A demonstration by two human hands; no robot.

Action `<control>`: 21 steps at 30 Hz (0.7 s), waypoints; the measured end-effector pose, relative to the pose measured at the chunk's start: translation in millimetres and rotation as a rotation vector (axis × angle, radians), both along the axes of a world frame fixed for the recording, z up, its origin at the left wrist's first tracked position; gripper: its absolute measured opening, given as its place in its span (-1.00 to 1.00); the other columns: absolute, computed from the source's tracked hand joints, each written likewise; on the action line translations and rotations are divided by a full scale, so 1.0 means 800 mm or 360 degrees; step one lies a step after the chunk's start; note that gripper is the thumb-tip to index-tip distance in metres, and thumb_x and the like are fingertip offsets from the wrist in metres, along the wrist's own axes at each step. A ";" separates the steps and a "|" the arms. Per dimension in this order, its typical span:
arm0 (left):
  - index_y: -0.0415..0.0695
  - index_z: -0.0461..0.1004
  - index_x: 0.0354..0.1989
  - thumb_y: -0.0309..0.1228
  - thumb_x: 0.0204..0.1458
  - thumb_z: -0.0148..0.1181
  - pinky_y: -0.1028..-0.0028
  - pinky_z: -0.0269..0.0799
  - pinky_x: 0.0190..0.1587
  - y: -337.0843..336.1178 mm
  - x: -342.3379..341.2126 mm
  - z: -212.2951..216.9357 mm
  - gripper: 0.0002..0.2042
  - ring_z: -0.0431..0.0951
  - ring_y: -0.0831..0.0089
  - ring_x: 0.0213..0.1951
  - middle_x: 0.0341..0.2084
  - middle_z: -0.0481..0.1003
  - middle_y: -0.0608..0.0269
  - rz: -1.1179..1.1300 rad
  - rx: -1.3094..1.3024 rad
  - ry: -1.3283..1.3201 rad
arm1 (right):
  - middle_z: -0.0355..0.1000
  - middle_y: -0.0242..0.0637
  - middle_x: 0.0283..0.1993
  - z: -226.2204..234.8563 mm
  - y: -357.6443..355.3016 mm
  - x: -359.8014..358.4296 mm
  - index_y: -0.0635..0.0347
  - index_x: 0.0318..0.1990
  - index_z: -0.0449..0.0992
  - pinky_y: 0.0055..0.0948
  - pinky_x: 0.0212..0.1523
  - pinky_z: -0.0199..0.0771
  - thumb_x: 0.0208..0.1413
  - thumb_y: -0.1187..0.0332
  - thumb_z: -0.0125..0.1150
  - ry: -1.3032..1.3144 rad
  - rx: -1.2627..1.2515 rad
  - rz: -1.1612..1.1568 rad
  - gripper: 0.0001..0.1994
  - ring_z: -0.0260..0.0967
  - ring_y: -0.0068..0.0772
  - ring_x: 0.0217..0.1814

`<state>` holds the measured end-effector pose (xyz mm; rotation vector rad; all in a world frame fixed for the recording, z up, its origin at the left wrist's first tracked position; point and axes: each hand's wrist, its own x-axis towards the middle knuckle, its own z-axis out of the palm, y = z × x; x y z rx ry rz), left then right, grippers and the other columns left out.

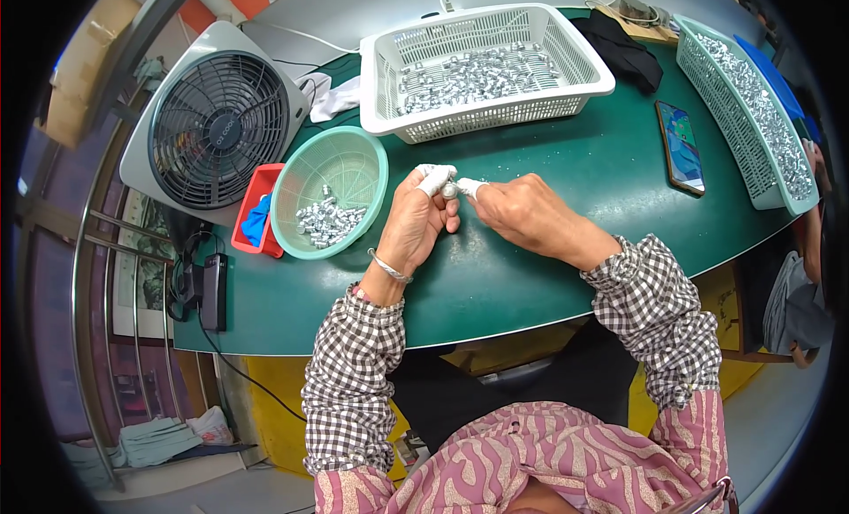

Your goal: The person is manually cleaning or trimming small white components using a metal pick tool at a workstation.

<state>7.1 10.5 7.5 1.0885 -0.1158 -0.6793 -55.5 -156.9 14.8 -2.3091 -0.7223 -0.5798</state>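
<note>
Over the middle of the green table, my left hand (416, 215) has its fingers closed round a small silvery metal part (449, 190); white covers wrap some of its fingertips. My right hand (526, 212) meets it from the right, its white-covered finger and thumb pinched at the same spot. What that pinch holds is too small to make out. Left of my left hand, a round light-green basket (376, 174) holds a pile of similar silvery parts (329, 222). Beyond my hands stands a white rectangular basket (495, 116) with many more loose parts spread over its bottom.
A box fan (221, 129) stands at the left, beside a red tray (270, 174) holding blue material. A phone (679, 147) lies at the right, near a long pale-green basket (721, 98) full of parts. Black cloth (623, 54) lies at the back; a black adapter (214, 293) sits front left.
</note>
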 end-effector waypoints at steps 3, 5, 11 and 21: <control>-0.17 0.32 -0.33 -0.38 0.08 0.02 0.60 0.23 -0.63 0.000 0.000 0.000 -0.88 0.33 0.60 -0.59 -0.58 0.31 0.36 0.0004 0.0024 -0.0015 | 0.25 -0.06 -0.67 -0.001 -0.004 0.005 0.29 -0.56 0.21 -0.21 -0.61 0.22 0.02 0.47 0.03 0.0221 0.0314 0.0118 -0.81 0.25 0.02 -0.59; -0.17 0.31 -0.33 -0.38 0.08 0.02 0.60 0.23 -0.63 0.000 0.001 0.000 -0.88 0.33 0.60 -0.60 -0.58 0.30 0.36 -0.0019 0.0015 -0.0020 | 0.25 -0.07 -0.67 0.000 -0.005 0.004 0.29 -0.56 0.20 -0.21 -0.61 0.23 0.03 0.47 0.03 0.0168 0.0262 0.0091 -0.81 0.26 0.02 -0.59; -0.16 0.30 -0.34 -0.38 0.08 0.02 0.62 0.21 -0.66 0.000 -0.001 0.005 -0.88 0.32 0.62 -0.61 -0.59 0.31 0.37 -0.0020 0.0106 -0.0069 | 0.31 -0.18 -0.69 0.001 -0.005 0.008 0.30 -0.57 0.25 -0.34 -0.66 0.25 0.07 0.44 -0.01 0.0285 0.0438 0.0164 -0.79 0.27 -0.21 -0.70; -0.19 0.31 -0.36 -0.37 0.08 0.04 0.61 0.23 -0.66 -0.002 -0.001 0.009 -0.86 0.33 0.64 -0.63 -0.60 0.35 0.35 0.0305 0.0428 -0.0587 | 0.33 -0.40 -0.68 0.026 -0.021 0.006 0.28 -0.49 0.39 -0.69 -0.75 0.09 0.15 0.39 -0.09 0.1099 0.1055 0.0024 -0.78 0.14 -0.74 -0.78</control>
